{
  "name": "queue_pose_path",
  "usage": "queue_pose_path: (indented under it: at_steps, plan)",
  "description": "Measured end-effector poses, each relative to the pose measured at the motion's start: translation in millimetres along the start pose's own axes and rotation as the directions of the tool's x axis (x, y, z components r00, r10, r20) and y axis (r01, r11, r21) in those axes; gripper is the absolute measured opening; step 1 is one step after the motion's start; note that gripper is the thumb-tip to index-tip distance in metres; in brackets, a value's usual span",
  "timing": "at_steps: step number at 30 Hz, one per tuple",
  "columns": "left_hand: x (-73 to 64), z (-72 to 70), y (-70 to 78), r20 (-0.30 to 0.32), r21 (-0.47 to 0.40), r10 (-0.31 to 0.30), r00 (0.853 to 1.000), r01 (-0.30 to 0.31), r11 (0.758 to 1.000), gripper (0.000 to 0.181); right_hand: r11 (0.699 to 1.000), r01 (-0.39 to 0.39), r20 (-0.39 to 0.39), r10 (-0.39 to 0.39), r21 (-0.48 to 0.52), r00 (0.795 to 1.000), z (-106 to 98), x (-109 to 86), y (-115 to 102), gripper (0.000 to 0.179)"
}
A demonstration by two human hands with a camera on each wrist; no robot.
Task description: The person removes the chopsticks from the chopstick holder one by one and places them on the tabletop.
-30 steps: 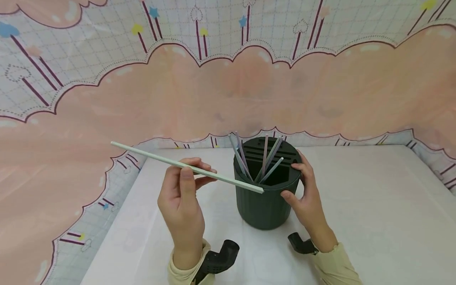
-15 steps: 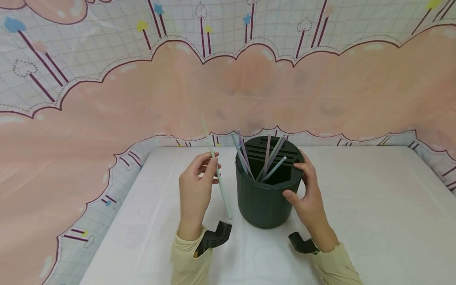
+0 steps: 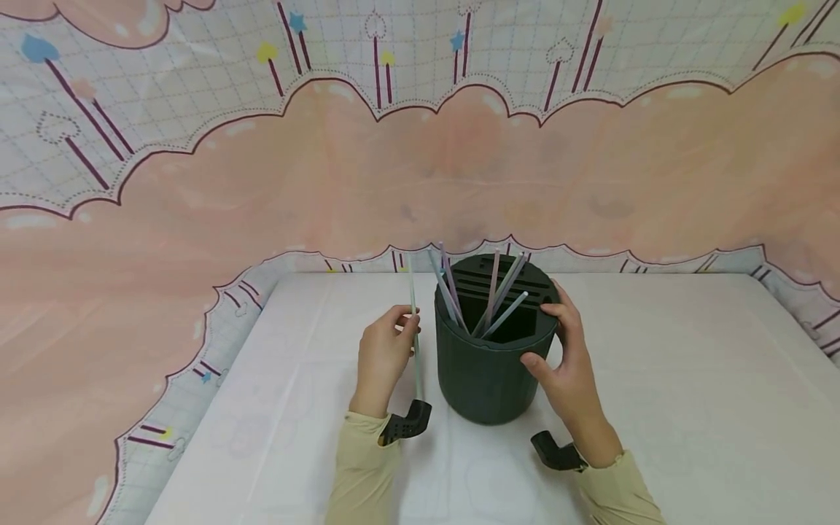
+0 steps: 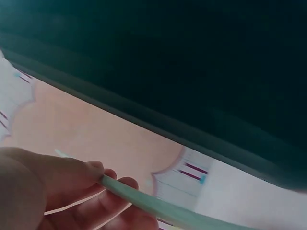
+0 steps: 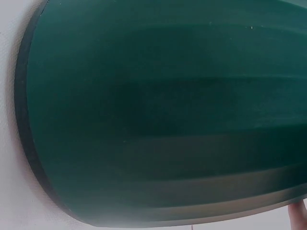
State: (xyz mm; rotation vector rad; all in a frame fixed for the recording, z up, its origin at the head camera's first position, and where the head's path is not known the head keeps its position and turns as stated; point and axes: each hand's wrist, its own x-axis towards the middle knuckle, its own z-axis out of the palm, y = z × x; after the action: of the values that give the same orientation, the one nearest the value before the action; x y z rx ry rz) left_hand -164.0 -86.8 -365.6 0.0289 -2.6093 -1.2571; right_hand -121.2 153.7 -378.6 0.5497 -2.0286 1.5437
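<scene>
My left hand pinches a thin pale green straw-like stick between thumb and fingertips. In the head view the stick stands nearly upright, just left of a dark green round container. Its lower end passes behind the black wrist camera. My right hand grips the container's right side near the rim, thumb in front and fingers behind. Several similar sticks in blue, purple and pink lean in the container's front opening. A slotted section covers the back of its top. The container wall fills most of the right wrist view.
The container stands on a white tabletop. Behind and to the left hangs a peach and white patterned cloth. Black wrist cameras jut inward from both sleeves.
The stick in my left hand has swung from slanting across the container's front to nearly upright beside it. That hand has moved right, closer to the container. My right hand keeps its grip.
</scene>
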Motion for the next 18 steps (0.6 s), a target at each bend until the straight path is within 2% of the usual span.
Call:
queue_pose_path:
  at_steps: [6, 12, 18]
  plan:
    - [5.4, 14.5, -19.7, 0.055, 0.078, -0.044, 0.998, 0.039, 0.996, 0.023, 1.000, -0.010, 0.002, 0.010, 0.002, 1.000, 0, 0.2, 4, 0.068]
    - [9.4, 27.9, -37.6, 0.106, 0.126, -0.060, 0.993, 0.047, 0.991, 0.032, 1.000, -0.026, 0.004, 0.026, -0.013, 1.000, 0, 1.2, 7, 0.069]
    - [9.1, 37.6, -50.2, 0.135, 0.156, -0.080, 0.988, 0.059, 0.986, 0.026, 1.000, -0.014, 0.007, 0.014, -0.011, 1.000, 1, 2.2, 10, 0.069]
